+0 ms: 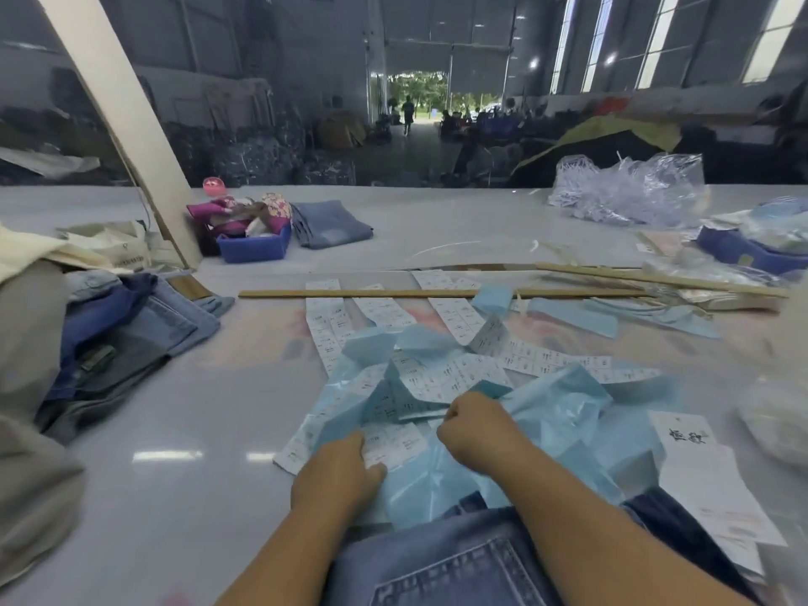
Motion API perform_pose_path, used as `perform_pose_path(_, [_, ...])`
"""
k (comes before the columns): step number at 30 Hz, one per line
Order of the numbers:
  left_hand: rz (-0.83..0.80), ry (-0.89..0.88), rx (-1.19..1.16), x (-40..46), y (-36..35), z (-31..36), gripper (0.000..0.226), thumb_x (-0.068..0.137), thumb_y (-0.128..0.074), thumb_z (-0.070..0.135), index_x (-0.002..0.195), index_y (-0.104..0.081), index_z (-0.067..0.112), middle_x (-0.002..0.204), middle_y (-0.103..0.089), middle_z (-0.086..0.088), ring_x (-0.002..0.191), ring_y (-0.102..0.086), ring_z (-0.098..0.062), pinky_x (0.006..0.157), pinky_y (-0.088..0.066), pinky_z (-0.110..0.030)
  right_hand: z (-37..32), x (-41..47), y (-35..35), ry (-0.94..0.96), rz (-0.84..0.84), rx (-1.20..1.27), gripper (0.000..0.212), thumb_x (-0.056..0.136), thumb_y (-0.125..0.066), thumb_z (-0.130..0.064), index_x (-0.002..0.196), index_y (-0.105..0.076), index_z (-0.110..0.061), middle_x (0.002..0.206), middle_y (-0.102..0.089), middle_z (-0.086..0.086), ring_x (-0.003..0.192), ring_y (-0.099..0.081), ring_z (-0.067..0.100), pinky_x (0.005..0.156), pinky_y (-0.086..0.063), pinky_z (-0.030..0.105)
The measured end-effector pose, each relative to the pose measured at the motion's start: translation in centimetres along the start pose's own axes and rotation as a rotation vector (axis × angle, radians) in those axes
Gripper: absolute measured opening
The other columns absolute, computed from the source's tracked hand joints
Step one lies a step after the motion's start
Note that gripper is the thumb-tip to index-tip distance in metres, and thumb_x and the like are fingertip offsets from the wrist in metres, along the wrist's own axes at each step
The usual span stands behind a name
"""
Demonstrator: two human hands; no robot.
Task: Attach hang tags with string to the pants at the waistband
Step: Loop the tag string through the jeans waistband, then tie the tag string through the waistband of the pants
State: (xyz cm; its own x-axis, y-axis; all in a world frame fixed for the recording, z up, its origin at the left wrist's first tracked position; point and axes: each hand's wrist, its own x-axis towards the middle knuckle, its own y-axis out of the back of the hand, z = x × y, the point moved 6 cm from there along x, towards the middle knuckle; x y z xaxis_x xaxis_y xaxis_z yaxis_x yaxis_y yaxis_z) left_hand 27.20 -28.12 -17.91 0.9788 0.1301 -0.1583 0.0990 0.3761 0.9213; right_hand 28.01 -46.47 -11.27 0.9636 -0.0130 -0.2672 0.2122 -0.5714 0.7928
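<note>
Blue jeans [441, 562] lie at the near edge under my forearms. In front of them is a heap of white printed label strips [419, 387] on crumpled light-blue backing paper [564, 408]. My left hand [336, 470] holds the near end of one label strip [393, 448] between thumb and fingers. With its fingers curled, my right hand [474, 426] pinches a folded strip just above the left hand. White hang tags [704, 470] with black script lie stacked to the right of the jeans. No string is visible at my hands.
A pile of folded jeans [127, 338] sits at the left. Long wooden sticks [393, 293] lie across the table behind the labels. A blue bin [255, 249] and folded jeans [332, 223] stand farther back. At back right lies a clear plastic bag [629, 190] of fasteners.
</note>
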Motion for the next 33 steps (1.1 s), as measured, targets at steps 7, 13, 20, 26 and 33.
perform_pose_path(7, [-0.027,-0.035,0.031,0.9,-1.1,0.9,0.051,0.059,-0.058,0.071,0.094,-0.051,0.035,0.09,-0.056,0.016,0.08,-0.053,-0.009,0.056,-0.035,-0.026,0.5,2.6,-4.2,0.139,-0.152,-0.017,0.051,0.095,-0.051,-0.025,0.145,-0.043,-0.021,0.146,-0.047,0.003,0.126,-0.049,0.021,0.092,-0.039,0.028])
perform_pose_path(13, [0.06,-0.052,0.093,0.7,-0.4,1.7,0.023,0.083,-0.053,0.051,0.082,-0.048,0.029,0.089,-0.058,0.009,0.078,-0.049,-0.014,0.059,-0.036,-0.029,1.4,3.0,-4.5,0.112,-0.167,-0.073,0.045,0.094,-0.047,-0.013,0.139,-0.047,-0.017,0.138,-0.052,0.006,0.12,-0.053,0.023,0.09,-0.042,0.028])
perform_pose_path(20, [0.11,-0.081,0.003,0.5,-0.1,1.8,0.022,0.092,-0.05,0.034,0.104,-0.067,0.033,0.105,-0.067,0.009,0.088,-0.058,-0.014,0.068,-0.044,-0.026,2.3,3.3,-4.4,0.05,-0.13,0.125,0.049,0.093,-0.052,-0.015,0.141,-0.042,-0.016,0.133,-0.054,0.006,0.113,-0.055,0.023,0.083,-0.041,0.027])
perform_pose_path(26, [0.18,-0.116,-0.018,0.2,1.4,2.7,0.019,0.088,-0.051,0.034,0.096,-0.068,0.031,0.093,-0.067,0.01,0.078,-0.054,-0.013,0.061,-0.038,-0.026,2.8,4.0,-3.7,-0.018,-0.031,0.411,0.035,0.089,-0.066,-0.021,0.123,-0.057,-0.015,0.11,-0.056,0.003,0.093,-0.054,0.018,0.068,-0.039,0.025])
perform_pose_path(33, [0.212,-0.185,0.202,-0.4,2.3,3.9,0.034,0.086,-0.048,0.055,0.092,-0.067,0.027,0.093,-0.065,0.008,0.083,-0.056,-0.013,0.063,-0.04,-0.028,3.4,3.6,-4.9,-0.158,-0.192,0.742,0.005,0.088,-0.067,-0.003,0.087,-0.067,-0.007,0.068,-0.063,0.007,0.051,-0.049,0.013,0.048,-0.039,0.023])
